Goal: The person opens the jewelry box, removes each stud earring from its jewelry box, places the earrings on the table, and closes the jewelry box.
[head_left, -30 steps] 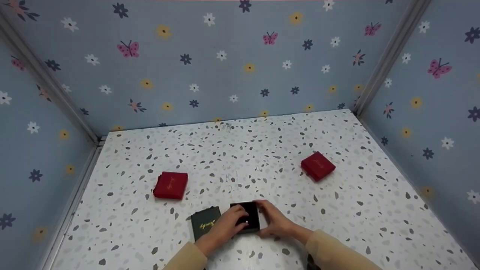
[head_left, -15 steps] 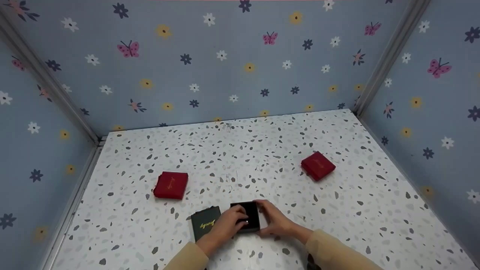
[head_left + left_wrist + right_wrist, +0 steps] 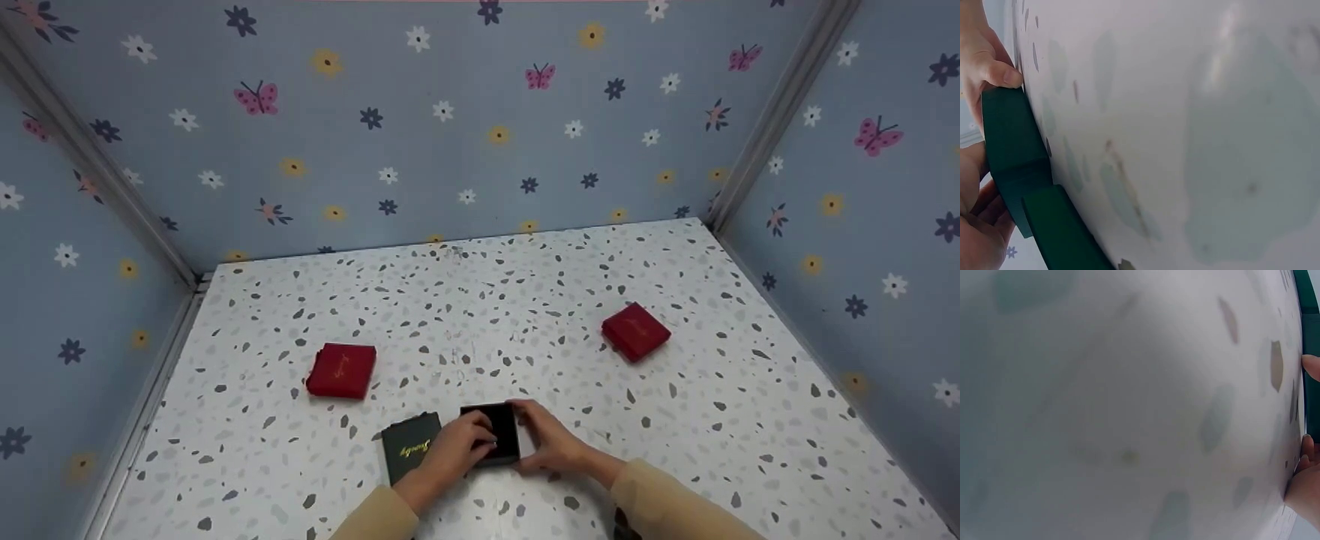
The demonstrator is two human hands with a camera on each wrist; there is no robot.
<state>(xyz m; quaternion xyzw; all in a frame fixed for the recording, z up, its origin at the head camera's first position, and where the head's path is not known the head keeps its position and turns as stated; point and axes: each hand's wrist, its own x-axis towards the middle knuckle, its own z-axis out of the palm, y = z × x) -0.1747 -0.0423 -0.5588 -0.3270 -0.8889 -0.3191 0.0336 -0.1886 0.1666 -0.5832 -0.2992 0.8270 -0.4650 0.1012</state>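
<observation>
– Dark green, square-sided box with a black inside (image 3: 507, 429): how many of those lie open?

– One, on the white, grey-speckled surface (image 3: 465, 315), near its front edge and around the middle. It sits between two bare hands, one left, one right

– Which way does it point?

– Its open side faces up. It looks close to square from the head view, so I can't pick out a plain long axis; its side edges run almost straight away from the person

– And the right hand (image 3: 553, 442)?

– It grips the box at the right end, thumb at the near corner, forefinger at the far one

– The left hand (image 3: 452, 444)?

– Reaching in over the left rim, fingers bent, thumb near them. A tiny pale glint shows at the fingertips, but I can't tell whether they pinch anything

– What else can you count?

– One flat dark green square piece with gold lettering (image 3: 411, 435), just left of the box, partly behind the left hand; two red square boxes with gold lettering, one farther off to the left (image 3: 342, 370), squared up, the other to the right (image 3: 636, 332), turned cornerwise; and two tan sleeves (image 3: 667, 502)
</observation>
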